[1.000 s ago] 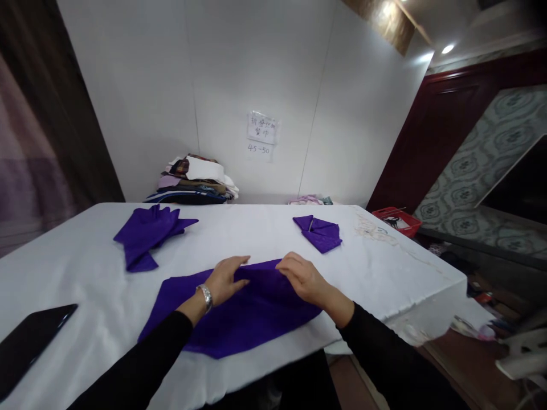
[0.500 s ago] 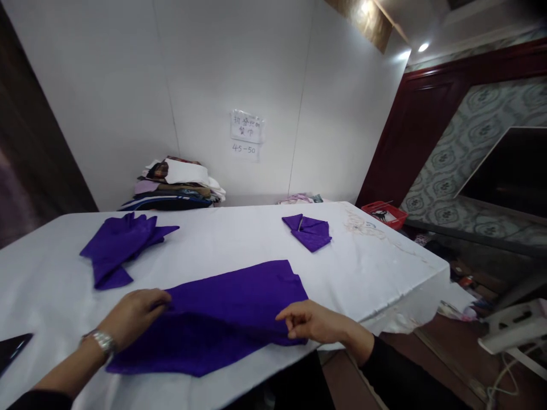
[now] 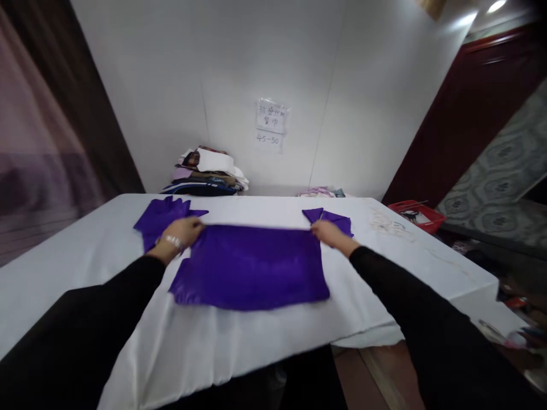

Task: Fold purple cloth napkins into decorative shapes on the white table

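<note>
A purple cloth napkin [image 3: 256, 267] is stretched between my hands above the white-covered table [image 3: 239, 347], its near edge hanging low. My left hand [image 3: 187, 230], with a silver watch at the wrist, pinches its far left corner. At the far right corner, my right hand [image 3: 328, 233] is closed on the fabric. Behind my left hand lies a crumpled pile of purple cloth [image 3: 158, 219], partly covered by the hand and arm. A folded purple napkin [image 3: 337, 220] rests just behind my right hand, partly hidden by it.
Stacked clothes [image 3: 209, 173] stand against the white wall at the back left. Paper signs [image 3: 271, 122] hang on that wall. Loose pale threads [image 3: 391, 222] lie at the table's right, near a red basket [image 3: 416, 216] beyond the edge.
Both hands have moved away from me, toward the table's far side. My right hand, earlier pointing over the napkin, now grips its corner. The cloth is drawn straight along its far edge; the view has shifted.
</note>
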Tool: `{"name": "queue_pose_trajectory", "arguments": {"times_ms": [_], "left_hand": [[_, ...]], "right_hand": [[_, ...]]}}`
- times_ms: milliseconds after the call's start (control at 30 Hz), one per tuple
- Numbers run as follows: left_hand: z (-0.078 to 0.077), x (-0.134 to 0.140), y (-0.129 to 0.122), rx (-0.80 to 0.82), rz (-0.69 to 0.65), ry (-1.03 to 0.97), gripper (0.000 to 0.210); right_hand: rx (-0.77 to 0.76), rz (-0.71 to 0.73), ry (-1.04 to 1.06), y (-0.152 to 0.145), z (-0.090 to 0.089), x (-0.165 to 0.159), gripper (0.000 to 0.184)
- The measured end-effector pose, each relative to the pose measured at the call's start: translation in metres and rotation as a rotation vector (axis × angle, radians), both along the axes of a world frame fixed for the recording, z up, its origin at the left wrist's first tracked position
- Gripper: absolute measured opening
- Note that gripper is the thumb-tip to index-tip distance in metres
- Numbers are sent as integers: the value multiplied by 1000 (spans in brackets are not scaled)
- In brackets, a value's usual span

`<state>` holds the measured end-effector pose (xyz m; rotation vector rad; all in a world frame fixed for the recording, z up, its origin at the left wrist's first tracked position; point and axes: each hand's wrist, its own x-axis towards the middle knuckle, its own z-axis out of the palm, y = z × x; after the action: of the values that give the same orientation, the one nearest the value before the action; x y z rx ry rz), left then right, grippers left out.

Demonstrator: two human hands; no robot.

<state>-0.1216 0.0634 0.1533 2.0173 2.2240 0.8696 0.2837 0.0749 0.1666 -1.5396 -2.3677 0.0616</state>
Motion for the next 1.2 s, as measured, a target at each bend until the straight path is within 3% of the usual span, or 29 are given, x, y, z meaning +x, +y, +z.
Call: {"name": "queue_pose_trajectory", "arguments": {"times_ms": [133,200,267,333,433,567,700,833,933,1033,1133,1200], "left_hand": [[112,17,17,348,121,-60,41],[158,25,0,653,43,-182,43],[184,33,-30,918,-46,-143,35],[186,36,-65,1060,-105,-65,31],[148,33,-104,1062,-145,39,25],[64,18,-128,785,-175,-7,21],[-13,7,-138,481,-247,-93,23],[-66,8,-146,286,-227,-143,26],[-95,11,-155,191,-185,-196,26],[-113,10,-169,112,-168,-246,25],[-115,8,-189,62,-122,-292,23],[-105,7,-204,38,-111,-329,23]], "right_hand": [[283,-172,276,44,80,14,36],[463,-145,768,41,109,22,31],[578,25,1087,21,124,29,26],[688,152,1189,-10,122,33,23],[688,164,1145,-60,92,39,19],[525,-43,865,-106,24,57,21],[266,-13,672,-125,-47,74,23],[120,-13,618,-134,-103,79,23],[-23,-41,569,-145,-129,77,22],[-146,-57,563,-159,-137,73,22],[-263,-48,588,-174,-131,73,19],[-380,-37,647,-183,-121,78,18]]}}
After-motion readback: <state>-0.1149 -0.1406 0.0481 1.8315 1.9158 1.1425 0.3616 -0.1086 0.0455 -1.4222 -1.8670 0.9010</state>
